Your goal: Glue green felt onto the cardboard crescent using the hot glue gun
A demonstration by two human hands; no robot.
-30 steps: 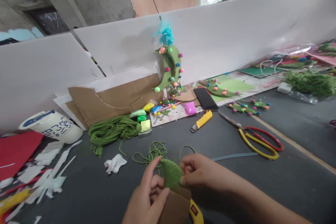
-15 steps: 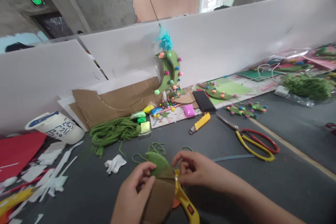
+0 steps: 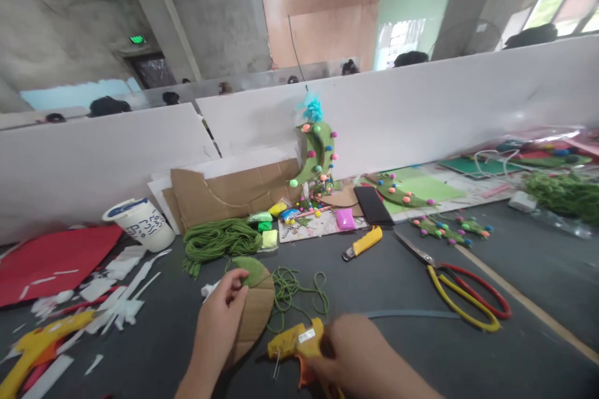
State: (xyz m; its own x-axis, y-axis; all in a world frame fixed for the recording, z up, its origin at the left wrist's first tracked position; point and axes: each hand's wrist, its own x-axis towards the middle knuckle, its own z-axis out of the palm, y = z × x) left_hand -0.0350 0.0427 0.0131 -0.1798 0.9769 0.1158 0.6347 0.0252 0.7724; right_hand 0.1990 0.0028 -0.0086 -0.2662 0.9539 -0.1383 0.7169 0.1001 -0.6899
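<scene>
My left hand (image 3: 219, 315) pinches the upper end of a curved piece of brown cardboard (image 3: 258, 307), whose tip is covered in green yarn (image 3: 255, 270). A loose tangle of green yarn (image 3: 291, 290) lies on the table just right of the cardboard. My right hand (image 3: 359, 349) is closed round the handle of a yellow glue gun (image 3: 291, 341) with an orange trigger. Its nozzle points left toward the cardboard, a short way from it. Part of the handle is hidden behind my fingers.
Scissors (image 3: 461, 287), a yellow utility knife (image 3: 364, 243) and a black phone (image 3: 373, 206) lie beyond my hands. A green yarn skein (image 3: 222, 240) and a decorated crescent (image 3: 311, 156) stand farther back. A second glue gun (image 3: 40, 346) and white scraps (image 3: 124, 308) lie left.
My right hand has left the green tip and now grips the glue gun, which has turned leftward. My left hand and the cardboard have shifted left. The camera view has tilted up.
</scene>
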